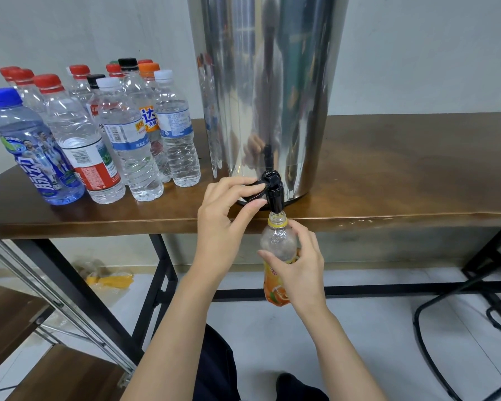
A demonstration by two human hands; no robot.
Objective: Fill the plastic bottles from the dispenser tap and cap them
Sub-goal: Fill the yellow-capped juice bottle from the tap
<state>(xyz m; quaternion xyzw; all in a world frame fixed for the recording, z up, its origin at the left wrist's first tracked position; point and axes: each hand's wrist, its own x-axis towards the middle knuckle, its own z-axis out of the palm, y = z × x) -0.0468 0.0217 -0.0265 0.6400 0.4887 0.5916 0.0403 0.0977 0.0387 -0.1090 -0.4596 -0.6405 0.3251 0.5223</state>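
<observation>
Partly, the right hand [300, 266], fingers curled round it, is hiding the bottle [278, 241] under the tap [274, 195]; the left hand [226, 209] is pinching the lever [255, 183] (fill level unclear).

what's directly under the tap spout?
The uncapped orange-label bottle, gripped by the right hand, its mouth just below the tap spout. The left hand pinches the tap lever. Label and hand hide the bottle's lower part, so fill level is unseen.

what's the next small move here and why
Probably work the lever with the left hand to start filling: the right hand holds the open bottle with its mouth just under the spout, and its clear top looks empty.
</observation>
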